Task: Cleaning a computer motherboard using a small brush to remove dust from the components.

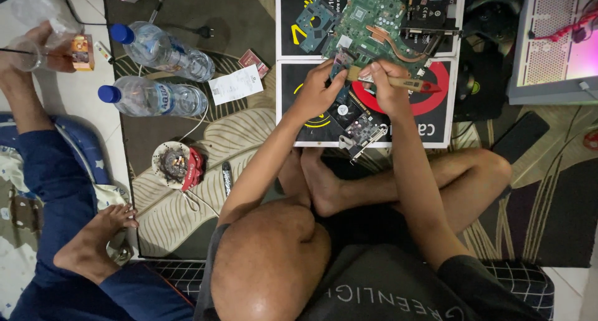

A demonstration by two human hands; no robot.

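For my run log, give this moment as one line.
left hand: holds small board | right hand: grips red-tipped tool | below: green circuit board

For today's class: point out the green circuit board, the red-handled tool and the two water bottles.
green circuit board (374,13), head view, on its bare centre.
red-handled tool (416,84), head view, on its handle.
water bottles (163,50), head view, on the upper bottle's body.

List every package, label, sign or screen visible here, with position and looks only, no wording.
Printed boards: black, with red and yellow graphics, under the circuit boards.
Paper slip: white, on the rug beside the bottles.
Bottle labels: pale bands on two clear, blue-capped bottles lying left.
Small box: dark red, above the slip.
Orange packet: far left, beside a co-worker's hand.
Lit panel: pink-white, top right.
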